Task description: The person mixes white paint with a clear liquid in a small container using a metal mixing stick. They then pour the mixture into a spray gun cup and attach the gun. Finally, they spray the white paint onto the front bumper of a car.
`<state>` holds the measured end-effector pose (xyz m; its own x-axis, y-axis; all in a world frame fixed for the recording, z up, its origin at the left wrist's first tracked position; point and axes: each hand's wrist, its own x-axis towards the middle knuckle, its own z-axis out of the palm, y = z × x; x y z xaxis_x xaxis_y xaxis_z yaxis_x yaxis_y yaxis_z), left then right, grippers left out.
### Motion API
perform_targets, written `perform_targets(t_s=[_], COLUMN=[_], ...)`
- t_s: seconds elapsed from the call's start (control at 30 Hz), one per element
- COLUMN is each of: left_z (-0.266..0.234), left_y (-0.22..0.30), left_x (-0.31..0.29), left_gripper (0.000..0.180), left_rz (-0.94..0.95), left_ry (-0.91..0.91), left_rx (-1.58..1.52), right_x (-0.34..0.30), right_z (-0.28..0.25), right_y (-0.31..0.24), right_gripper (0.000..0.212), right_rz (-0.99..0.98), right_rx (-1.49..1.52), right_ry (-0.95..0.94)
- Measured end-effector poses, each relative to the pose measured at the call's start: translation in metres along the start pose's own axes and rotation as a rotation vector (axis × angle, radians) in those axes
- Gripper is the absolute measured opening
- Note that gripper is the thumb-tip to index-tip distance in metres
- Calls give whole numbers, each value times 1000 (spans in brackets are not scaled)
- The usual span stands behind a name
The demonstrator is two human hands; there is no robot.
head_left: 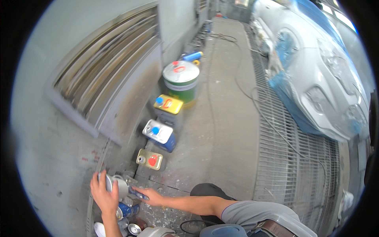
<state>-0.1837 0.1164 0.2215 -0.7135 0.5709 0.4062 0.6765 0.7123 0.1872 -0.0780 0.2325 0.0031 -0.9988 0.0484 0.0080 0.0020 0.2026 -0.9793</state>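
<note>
At the lower left, my left hand [104,193] is curved round a pale grey cup [120,187], its fingers over the near side and top. The cup is tilted on its side. Against it, my right hand [153,196] is closed round the dark handle of what looks like a spray gun [138,193]. Blur and the fingers hide where gun and cup meet. Just below, a blue can [127,210] and an open-topped can [135,229] stand on the paint-spotted floor by the wall.
Along the left wall stand a gold tin [149,159], a blue tin [164,138], a yellow-topped tin [169,104] and a green drum [181,85]. A hose [278,136] crosses the floor grating [292,170]. A partly masked white car [316,71] fills the right.
</note>
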Motion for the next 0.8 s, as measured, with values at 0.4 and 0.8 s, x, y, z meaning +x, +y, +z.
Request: perform_targets(t_s=[0.4,0.8], left_z=[-249,-273], left_y=[343,512], left_x=[181,374], left_gripper=[87,66], left_rz=[531,117], left_ry=[-245,-485], left_rx=[-331,-1484], right_x=[-198,-130], right_z=[-285,-635], right_y=[-321,-706], right_gripper=[102,53], right_rz=[227,-275], right_rx=[-116,-55], right_ry=[561,1313])
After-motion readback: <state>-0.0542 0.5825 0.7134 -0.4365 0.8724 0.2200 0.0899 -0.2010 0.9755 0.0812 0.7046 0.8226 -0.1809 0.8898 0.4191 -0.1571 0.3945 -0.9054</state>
